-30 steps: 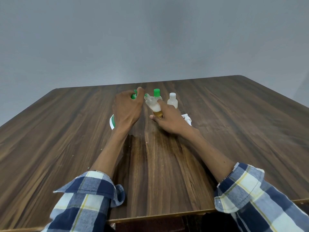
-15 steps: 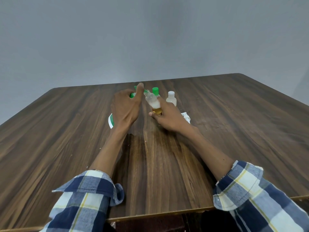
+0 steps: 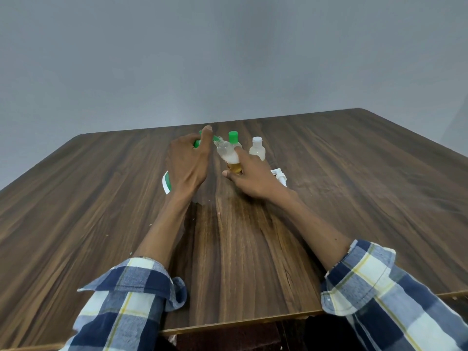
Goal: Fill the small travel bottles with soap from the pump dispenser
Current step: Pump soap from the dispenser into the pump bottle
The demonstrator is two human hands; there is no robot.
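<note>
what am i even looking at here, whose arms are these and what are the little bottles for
There is no machine here. The picture comes from one wide-angle camera worn on a person's head, looking forward and down, so the two arms in checked sleeves are that person's own.

They sit at a wooden table. The left hand rests on the green pump dispenser, mostly hiding it, with one finger on the pump top. The right hand holds a small clear travel bottle, tilted so its open neck meets the green spout. It has amber liquid at the bottom and white foam above.

Behind stand two more small bottles: one with a green cap and one with a white cap. A white plastic piece lies behind the right hand; I cannot tell what it is.
</note>
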